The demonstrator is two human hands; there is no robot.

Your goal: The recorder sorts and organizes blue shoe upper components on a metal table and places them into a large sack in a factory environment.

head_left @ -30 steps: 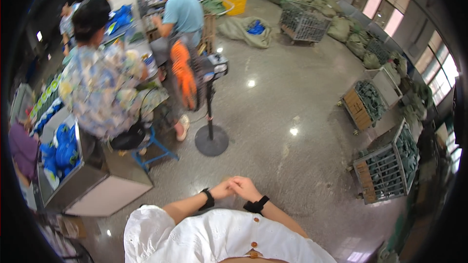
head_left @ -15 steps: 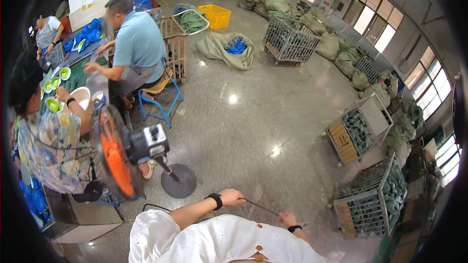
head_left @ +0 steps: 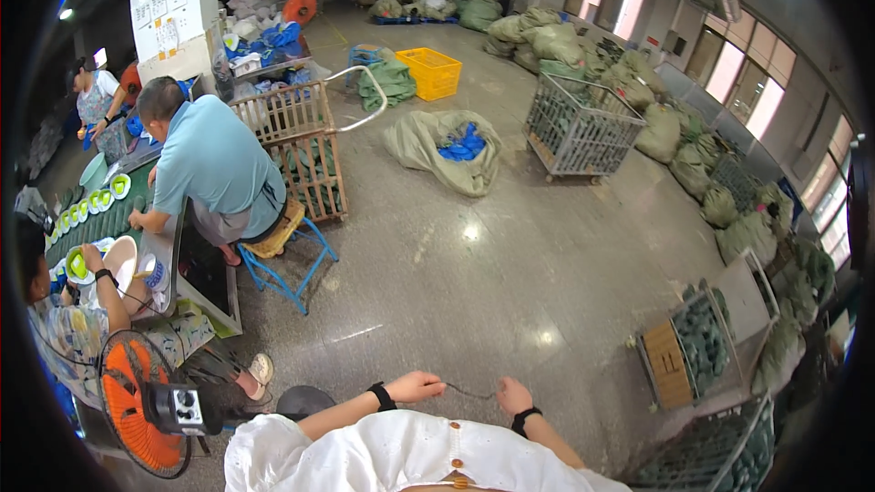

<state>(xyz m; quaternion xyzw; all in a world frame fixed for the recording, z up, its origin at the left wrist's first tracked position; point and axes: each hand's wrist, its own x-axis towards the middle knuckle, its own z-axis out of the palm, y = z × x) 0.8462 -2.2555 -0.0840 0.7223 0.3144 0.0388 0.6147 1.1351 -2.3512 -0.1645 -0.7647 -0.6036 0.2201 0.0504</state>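
Note:
A thin dark cord (head_left: 470, 394) spans the gap between my two hands, sagging slightly. My left hand (head_left: 417, 386) is closed on one end of it, and a black band circles that wrist. On the other side, my right hand (head_left: 514, 396) pinches the cord with bent fingers, also above a black wristband. Both hands are in front of my white buttoned top, over the grey floor. Where the cord runs past my hands cannot be made out.
An orange-bladed fan (head_left: 137, 405) stands close on my left. Beyond it, people sit at a work table (head_left: 196, 305); one uses a blue-legged stool (head_left: 290, 264). Wheeled crates (head_left: 693, 346) stand at right, a metal cage cart (head_left: 583, 132) farther off, and an open sack (head_left: 442, 150) ahead.
My hands have come closer together and the cord hangs slacker. The view has shifted, with the fan now lower and farther left. The seated person in blue has turned more toward the table.

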